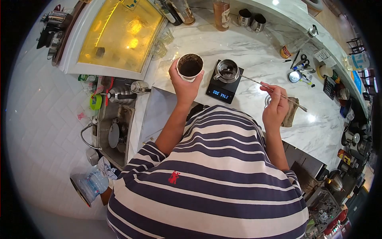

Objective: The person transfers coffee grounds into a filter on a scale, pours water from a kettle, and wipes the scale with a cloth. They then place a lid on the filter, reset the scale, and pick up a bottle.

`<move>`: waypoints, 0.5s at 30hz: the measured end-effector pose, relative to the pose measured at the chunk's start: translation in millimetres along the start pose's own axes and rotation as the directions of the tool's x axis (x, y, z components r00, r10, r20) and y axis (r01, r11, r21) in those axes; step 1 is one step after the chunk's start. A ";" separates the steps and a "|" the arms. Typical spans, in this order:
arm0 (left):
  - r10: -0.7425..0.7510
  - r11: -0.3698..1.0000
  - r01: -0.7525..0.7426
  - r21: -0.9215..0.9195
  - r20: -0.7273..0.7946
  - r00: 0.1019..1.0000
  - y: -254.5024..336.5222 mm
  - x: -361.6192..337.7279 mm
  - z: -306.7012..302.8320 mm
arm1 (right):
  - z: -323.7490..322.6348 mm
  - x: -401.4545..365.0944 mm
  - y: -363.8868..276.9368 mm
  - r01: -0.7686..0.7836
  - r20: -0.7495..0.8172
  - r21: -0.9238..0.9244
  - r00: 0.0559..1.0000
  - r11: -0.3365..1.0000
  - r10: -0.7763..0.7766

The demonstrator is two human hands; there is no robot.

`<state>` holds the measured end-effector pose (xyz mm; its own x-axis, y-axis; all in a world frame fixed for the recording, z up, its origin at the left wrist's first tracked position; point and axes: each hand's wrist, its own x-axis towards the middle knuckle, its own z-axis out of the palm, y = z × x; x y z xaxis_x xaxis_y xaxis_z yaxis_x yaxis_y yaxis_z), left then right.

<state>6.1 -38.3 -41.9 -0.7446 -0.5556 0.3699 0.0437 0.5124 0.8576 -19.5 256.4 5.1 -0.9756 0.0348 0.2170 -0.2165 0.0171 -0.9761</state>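
My left hand (pixel 186 88) is wrapped round a white paper cup (pixel 191 77), whose inside looks dark brown. Between the fingers of my right hand (pixel 277 105) is a long twisted metal bar spoon (pixel 252 80). Its far end reaches to the rim of a small metal pitcher (pixel 236 75) with dark content. Under the pitcher lies a black digital scale (pixel 215 88) with lit digits. A folded brownish cloth (pixel 291 114) lies on the counter beside my right hand, near a partly hidden round metal object (pixel 268 99).
Bottles (pixel 221 16) and two metal pitchers (pixel 258 23) line the back of the marble counter (pixel 254 47). Scissors (pixel 303 63), pens and a calculator (pixel 329 87) lie right. A yellow-lit cabinet (pixel 115 38) and a sink (pixel 104 131) with dishes are left.
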 end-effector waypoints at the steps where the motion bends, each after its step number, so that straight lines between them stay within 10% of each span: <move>1: -0.016 0.999 0.016 -0.032 0.002 1.000 -0.5 -0.6 1.1 | 1.4 -0.7 -2.4 0.010 0.032 -0.047 0.999 0.999 -0.008; 15: -0.001 1.000 0.002 -0.004 0.067 0.998 4.9 -7.7 3.2 | -0.3 -3.2 -7.0 0.136 -0.086 -0.109 0.986 0.985 -0.145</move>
<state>9.9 -29.5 -41.7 -0.7877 -0.5111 0.3439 0.0453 0.5086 0.8598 -14.9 256.4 11.3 -0.9268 0.1178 0.3567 -0.3416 0.1303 -0.9308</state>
